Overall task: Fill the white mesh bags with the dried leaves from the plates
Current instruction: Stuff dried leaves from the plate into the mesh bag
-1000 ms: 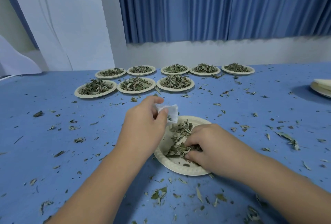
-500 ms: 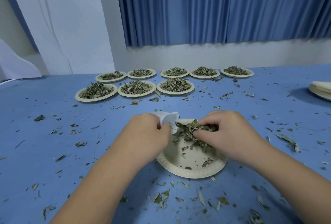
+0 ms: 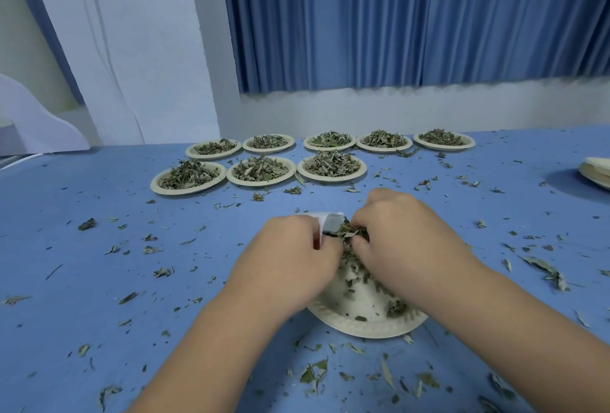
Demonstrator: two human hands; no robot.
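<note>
Blue table (image 3: 99, 280): hands press leaves (image 3: 355, 233) into bag (image 3: 330, 221).

A small white mesh bag (image 3: 331, 222) is held mouth-open just above the far rim of the near plate (image 3: 363, 321), a clump of dried leaves (image 3: 355, 234) pressed at its opening. That plate is almost bare, only scraps left. Eight full plates (image 3: 331, 166) sit in two rows farther back.

Blue curtain (image 3: 412, 16) behind blue table (image 3: 82, 280).
</note>
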